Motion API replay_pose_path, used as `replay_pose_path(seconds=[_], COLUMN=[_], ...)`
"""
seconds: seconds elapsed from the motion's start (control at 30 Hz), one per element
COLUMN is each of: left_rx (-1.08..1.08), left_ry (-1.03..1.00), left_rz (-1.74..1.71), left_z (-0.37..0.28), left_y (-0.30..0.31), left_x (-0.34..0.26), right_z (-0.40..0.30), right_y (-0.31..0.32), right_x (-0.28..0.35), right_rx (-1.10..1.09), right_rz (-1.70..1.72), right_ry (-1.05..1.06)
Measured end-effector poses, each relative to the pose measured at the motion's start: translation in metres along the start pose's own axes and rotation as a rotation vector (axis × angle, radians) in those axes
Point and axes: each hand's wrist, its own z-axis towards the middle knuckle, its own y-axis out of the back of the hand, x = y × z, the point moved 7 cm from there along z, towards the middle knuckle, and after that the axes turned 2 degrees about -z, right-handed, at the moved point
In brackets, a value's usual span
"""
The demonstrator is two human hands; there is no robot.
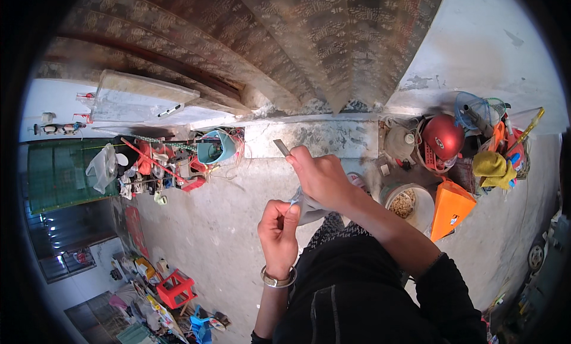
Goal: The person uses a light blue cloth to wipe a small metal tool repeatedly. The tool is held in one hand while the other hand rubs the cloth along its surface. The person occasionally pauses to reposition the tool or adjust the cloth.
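Note:
My right hand [319, 174] is closed around a short flat metal strip [281, 147], perhaps a blade, whose end sticks out past the thumb toward the upper left. Just below it, my left hand [276, 226] pinches the edge of a pale grey, partly see-through sheet or bag [308, 212] between thumb and forefinger. That material hangs between the hands and my legs, and my right wrist hides part of it. Whether my right hand also touches it, I cannot tell. A bracelet [279, 279] circles my left wrist.
To the right stand a white bucket [424, 210] of small tan pieces, an orange bag [453, 205] and a red helmet [443, 136]. A pale step [308, 139] runs below patterned curtains [285, 36]. Leftward are a blue bin [216, 147], a rack with a broom [154, 159] and a red stool [176, 288].

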Motion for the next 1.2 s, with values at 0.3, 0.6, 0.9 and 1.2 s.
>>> replay_pose_path(seconds=[0.3, 0.6, 0.9, 1.2], left_rx=[0.024, 0.037, 0.066, 0.222], left_ry=[-0.031, -0.056, 0.054, 0.197], left_rz=[0.015, 0.010, 0.019, -0.003], left_z=[-0.002, 0.000, 0.000, -0.005], left_y=[0.000, -0.001, -0.007, -0.022], left_x=[0.002, -0.010, -0.003, 0.012], right_z=[-0.003, -0.007, -0.009, -0.004], right_y=[-0.004, 0.005, 0.010, 0.010], right_x=[-0.012, -0.004, 0.007, 0.004], right_rx=[0.021, -0.009, -0.069, 0.070], right_rz=[0.071, 0.375, 0.297, 0.447], right_ry=[-0.140, -0.374, -0.212, -0.389])
